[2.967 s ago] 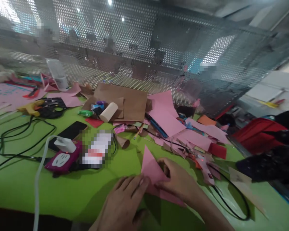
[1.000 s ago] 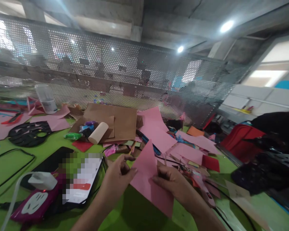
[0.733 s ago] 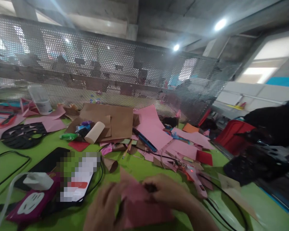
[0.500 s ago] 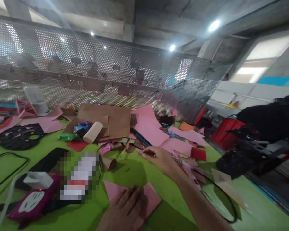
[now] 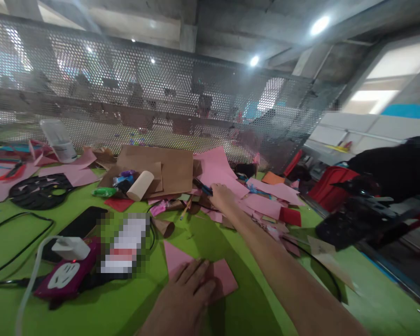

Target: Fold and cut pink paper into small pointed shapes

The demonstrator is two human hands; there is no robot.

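Note:
My left hand [image 5: 185, 289] lies palm down with its fingers out, pressing on a folded pink paper [image 5: 225, 279] near the front of the green table [image 5: 122, 312]. Pointed and squared ends of the paper stick out on both sides of the hand. Farther off, my right hand [image 5: 222, 197] reaches into the scraps at the edge of a large pink sheet [image 5: 219, 168]. Its fingers bend down at the end of a dark blue, pen-like item [image 5: 203, 187]; their tips are hidden, so I cannot tell whether they grip it.
A pencil [image 5: 186, 209], a brown paper cone [image 5: 165, 227] and a cardboard tube [image 5: 140, 185] lie ahead. To the left are a magenta power socket [image 5: 68, 275] with a white charger [image 5: 71, 248] and a dark phone [image 5: 80, 226]. A perforated metal screen [image 5: 143, 102] stands behind.
My right hand has moved forward, away from me, to the dark blue item. My left hand stays on the folded pink paper. The view has shifted slightly.

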